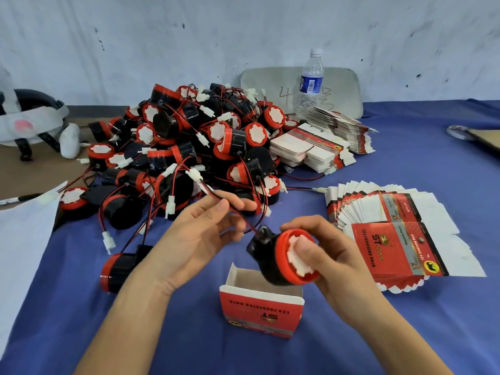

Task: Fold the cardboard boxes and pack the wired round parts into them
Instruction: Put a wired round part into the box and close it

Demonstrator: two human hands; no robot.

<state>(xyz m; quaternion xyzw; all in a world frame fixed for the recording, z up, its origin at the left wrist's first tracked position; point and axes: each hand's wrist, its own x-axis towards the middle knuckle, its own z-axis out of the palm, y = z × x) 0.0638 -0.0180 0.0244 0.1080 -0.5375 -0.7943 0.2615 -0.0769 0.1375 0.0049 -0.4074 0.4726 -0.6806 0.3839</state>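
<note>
My right hand [322, 255] grips a black round part with a red rim and white face [276, 255], holding it tilted just above an upright, open red and white cardboard box [259, 312]. My left hand [200, 234] pinches the part's red and black wire [227, 201] between thumb and fingers; a white connector [195, 176] sits at the wire's far end. A big heap of the same wired round parts [189, 147] lies behind my hands.
A fanned stack of flat unfolded boxes [400, 234] lies to the right, more flat stacks [319, 147] behind it. A water bottle [310, 82] stands at the back. A loose round part [116, 269] lies at left on the blue cloth [405, 334]. White paper [24, 239] covers the left edge.
</note>
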